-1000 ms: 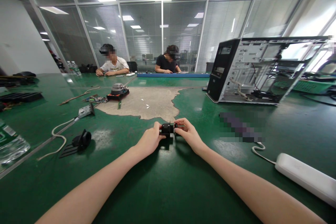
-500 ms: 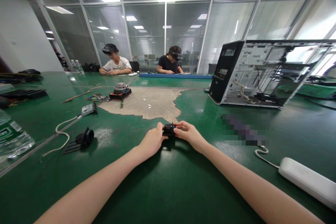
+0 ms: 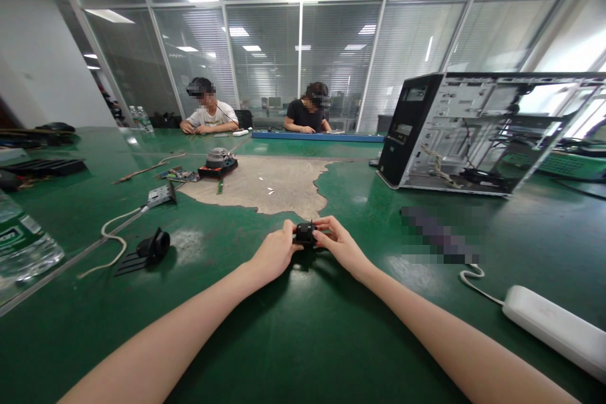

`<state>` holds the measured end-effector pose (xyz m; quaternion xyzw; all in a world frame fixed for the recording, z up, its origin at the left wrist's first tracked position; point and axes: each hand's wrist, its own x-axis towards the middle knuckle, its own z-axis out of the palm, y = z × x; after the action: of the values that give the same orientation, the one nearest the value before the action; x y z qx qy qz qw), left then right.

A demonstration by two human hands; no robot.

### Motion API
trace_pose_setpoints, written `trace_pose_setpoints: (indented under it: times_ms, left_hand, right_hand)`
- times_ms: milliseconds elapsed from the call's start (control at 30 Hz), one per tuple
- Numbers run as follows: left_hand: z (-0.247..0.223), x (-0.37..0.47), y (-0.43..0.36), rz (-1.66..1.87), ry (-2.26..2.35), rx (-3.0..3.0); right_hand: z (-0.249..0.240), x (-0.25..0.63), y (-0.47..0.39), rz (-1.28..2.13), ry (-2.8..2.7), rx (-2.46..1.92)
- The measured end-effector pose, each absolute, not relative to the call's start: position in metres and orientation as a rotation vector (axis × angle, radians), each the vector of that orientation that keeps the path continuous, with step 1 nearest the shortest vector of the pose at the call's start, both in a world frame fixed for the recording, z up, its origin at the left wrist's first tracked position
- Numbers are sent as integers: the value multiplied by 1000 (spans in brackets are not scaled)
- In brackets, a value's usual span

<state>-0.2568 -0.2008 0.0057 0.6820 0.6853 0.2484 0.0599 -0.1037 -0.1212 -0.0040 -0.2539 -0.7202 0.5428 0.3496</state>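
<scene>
Between the forearms, the near bench (image 3: 303, 341) offers an open lane. To the left, a black part with prongs (image 3: 152, 249) and a pale cable (image 3: 125, 246) break up the way, with a water bottle (image 3: 26, 237) farther left. A white block (image 3: 553, 322) and its cord (image 3: 487, 294) obstruct the near right; a tall computer case (image 3: 440, 139) bars the far right. Straight ahead, the bare patch (image 3: 288, 177) leaves room left of the case.

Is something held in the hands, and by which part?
A small black part: the left hand holds its left end, the right hand its right end.
</scene>
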Motion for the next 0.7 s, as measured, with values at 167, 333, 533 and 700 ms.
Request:
trace_pose_setpoints:
  times_ms: [167,333,533,700]
  left_hand:
    - [5,-258,-202,783,2045,2078]
    - [3,-259,-200,777,2059,2075]
    - [3,-258,-200,775,2056,2087]
    - [4,-258,-201,786,2041,2089]
  right_hand:
    - [-2,-101,-122,1406,-1924,-609]
    - [1,-100,-126,1452,-1873,-540]
    - [-4,-103,-121,1438,-1852,-638]
    - [-3,-100,-121,1452,-1892,-592]
